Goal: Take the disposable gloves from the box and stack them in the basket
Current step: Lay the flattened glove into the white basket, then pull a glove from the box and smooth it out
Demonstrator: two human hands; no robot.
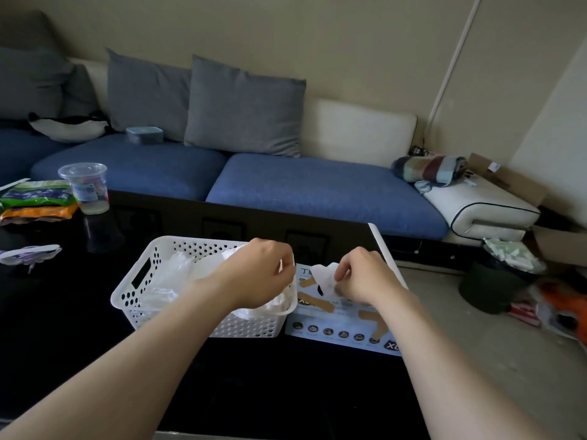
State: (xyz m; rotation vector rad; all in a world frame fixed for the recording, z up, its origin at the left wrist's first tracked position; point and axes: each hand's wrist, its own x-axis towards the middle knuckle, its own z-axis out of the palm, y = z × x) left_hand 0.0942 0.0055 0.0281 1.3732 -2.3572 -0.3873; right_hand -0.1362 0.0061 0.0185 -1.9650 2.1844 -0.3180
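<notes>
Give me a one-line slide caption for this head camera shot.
Right hand pinches a disposable glove at the glove box opening; left hand is above the white perforated basket of gloves.

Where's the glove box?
In the head view, the glove box lies on the dark table, right of centre, beside the white basket, under the right hand.

White basket [139, 290], dotted all over with round holes, with milky see-through gloves [171, 274] inside. The desk [79, 328] under it is glossy black. The box [343, 331] is pale blue with tan bands and a row of dark round icons. The glove [324, 273] in my right grip [365, 274] is plain white. Behind, sofa seats [317, 188] in deep blue, 2 grey pillows [244, 106], and a blanket [428, 169] striped blue, maroon and cream.
</notes>
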